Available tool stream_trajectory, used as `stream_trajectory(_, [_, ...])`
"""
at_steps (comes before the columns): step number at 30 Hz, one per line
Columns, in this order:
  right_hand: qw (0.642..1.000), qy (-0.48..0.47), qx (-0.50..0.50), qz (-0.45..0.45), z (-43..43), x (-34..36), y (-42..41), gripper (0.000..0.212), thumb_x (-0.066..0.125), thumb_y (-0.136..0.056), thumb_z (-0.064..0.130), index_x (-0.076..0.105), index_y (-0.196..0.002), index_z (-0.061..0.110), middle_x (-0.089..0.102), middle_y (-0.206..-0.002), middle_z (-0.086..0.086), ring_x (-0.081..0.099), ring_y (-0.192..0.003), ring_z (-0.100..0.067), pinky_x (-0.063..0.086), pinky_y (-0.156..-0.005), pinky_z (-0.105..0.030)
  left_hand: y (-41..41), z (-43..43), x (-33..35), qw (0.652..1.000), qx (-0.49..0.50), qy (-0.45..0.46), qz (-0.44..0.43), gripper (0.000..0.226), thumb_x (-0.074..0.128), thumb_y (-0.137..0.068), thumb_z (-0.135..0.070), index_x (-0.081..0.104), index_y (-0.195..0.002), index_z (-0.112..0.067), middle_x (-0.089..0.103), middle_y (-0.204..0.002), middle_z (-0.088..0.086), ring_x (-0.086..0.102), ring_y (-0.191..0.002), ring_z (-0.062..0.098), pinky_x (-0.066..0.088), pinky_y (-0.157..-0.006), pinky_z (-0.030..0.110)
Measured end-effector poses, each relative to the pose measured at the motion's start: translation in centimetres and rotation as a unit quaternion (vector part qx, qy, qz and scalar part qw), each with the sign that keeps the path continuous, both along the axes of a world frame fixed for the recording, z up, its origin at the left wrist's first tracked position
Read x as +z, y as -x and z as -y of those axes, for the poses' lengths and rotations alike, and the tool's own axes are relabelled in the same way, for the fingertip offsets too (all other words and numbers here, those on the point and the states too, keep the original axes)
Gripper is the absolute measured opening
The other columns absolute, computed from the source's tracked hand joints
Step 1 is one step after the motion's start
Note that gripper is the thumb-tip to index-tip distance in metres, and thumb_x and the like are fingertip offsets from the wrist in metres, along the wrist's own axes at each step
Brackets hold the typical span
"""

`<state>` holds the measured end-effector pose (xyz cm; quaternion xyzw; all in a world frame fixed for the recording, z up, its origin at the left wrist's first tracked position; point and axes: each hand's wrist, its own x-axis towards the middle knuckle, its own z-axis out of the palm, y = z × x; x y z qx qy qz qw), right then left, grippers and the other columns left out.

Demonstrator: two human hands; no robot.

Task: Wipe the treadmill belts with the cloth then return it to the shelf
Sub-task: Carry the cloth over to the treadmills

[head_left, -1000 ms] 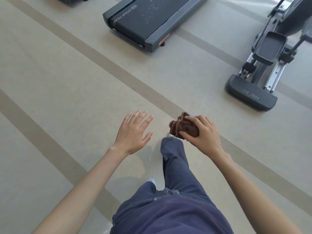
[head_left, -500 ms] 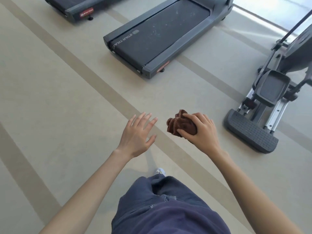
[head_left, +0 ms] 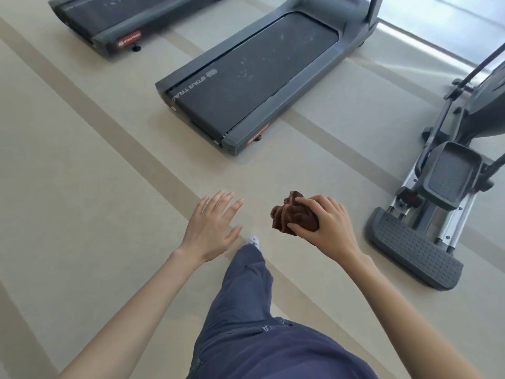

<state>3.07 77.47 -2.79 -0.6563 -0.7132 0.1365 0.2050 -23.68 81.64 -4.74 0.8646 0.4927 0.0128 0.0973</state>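
Note:
My right hand is closed around a crumpled brown cloth, held in the air above the floor. Beside it my left hand is open with spread fingers and holds nothing. Ahead on the floor lies a dark grey treadmill whose black belt shows pale specks. A second treadmill stands further left at the top edge, only its rear end in view. No shelf is in view.
An elliptical trainer with a ribbed foot plate and pedal stands on the right. The beige floor has darker diagonal stripes. My leg in blue trousers and a pale shoe tip are below my hands.
The view has moved forward and tilted up: the treadmills and elliptical now sit lower and larger in frame. My other leg has stepped forward. Both hands keep their pose, cloth still held.

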Motion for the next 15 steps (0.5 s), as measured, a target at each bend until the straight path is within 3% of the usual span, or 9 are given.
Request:
stream_trajectory(4, [1.000, -0.008, 0.004, 0.017, -8.3, 1.7, -2.2, 0.050, 0.077, -0.074, 0.041, 0.065, -0.116, 0.018, 0.063, -0.105, 0.000, 0.058, -0.095, -0.027, 0.044, -0.080, -0.043, -2.7, -9.1, 0.9, 1.000, -0.009, -0.017, 0.011, 0.055, 0.041, -0.093, -0.042, 0.038, -0.143, -0.019, 0.040, -0.147, 0.008, 0.030, -0.139, 0.026, 0.023, -0.113, 0.045])
stream_trajectory(15, [1.000, -0.019, 0.005, 0.016, -25.1, 2.1, -6.7, 0.051, 0.078, -0.074, 0.041, 0.064, -0.117, 0.018, 0.062, -0.104, 0.001, 0.058, -0.093, -0.026, 0.045, -0.079, -0.043, -8.0, -25.3, 1.8, 1.000, -0.019, -0.018, 0.013, 0.059, 0.030, -0.089, -0.045, 0.048, -0.137, -0.016, 0.049, -0.140, 0.011, 0.040, -0.133, 0.028, 0.032, -0.109, 0.047])
